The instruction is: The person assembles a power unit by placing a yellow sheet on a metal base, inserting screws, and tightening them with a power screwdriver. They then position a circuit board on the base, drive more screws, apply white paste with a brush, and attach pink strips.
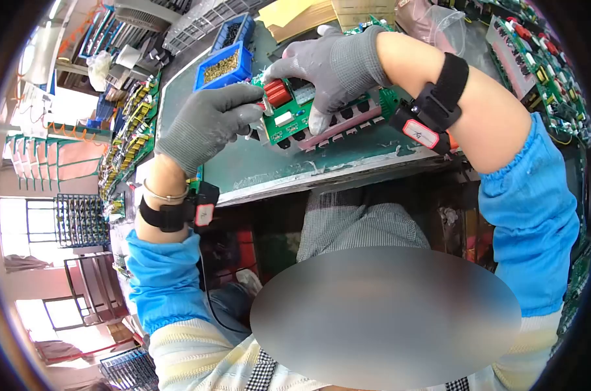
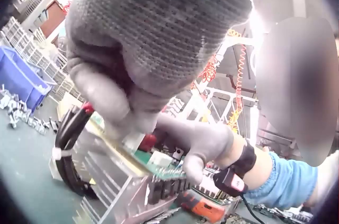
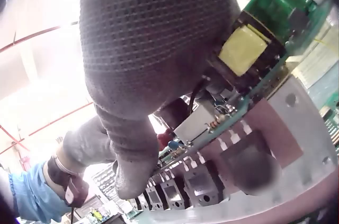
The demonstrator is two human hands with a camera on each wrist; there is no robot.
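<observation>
Both hands wear grey knit gloves and work at a green circuit board (image 1: 302, 124) on the bench. The board carries red coils (image 1: 278, 94) and a metal heat sink (image 2: 119, 189) along its side. My right hand (image 1: 338, 72) reaches across the board from above and grips it, its thumb (image 3: 135, 173) at the near edge by a row of black transistors (image 3: 201, 184). At the board's left end my left hand (image 1: 207, 124) pinches with thumb and forefinger by the coils. Black cables (image 2: 66, 139), tied with a white band, hang beside those fingers. The pinched spot is partly hidden.
Behind the left hand stands a blue bin (image 1: 223, 67) of small brass-coloured parts, with another blue bin (image 1: 233, 32) beyond. An orange and black tool (image 2: 204, 205) lies close to the board. More circuit boards (image 1: 536, 65) are stacked at right, and yellow cardboard (image 1: 298, 14) lies at the back.
</observation>
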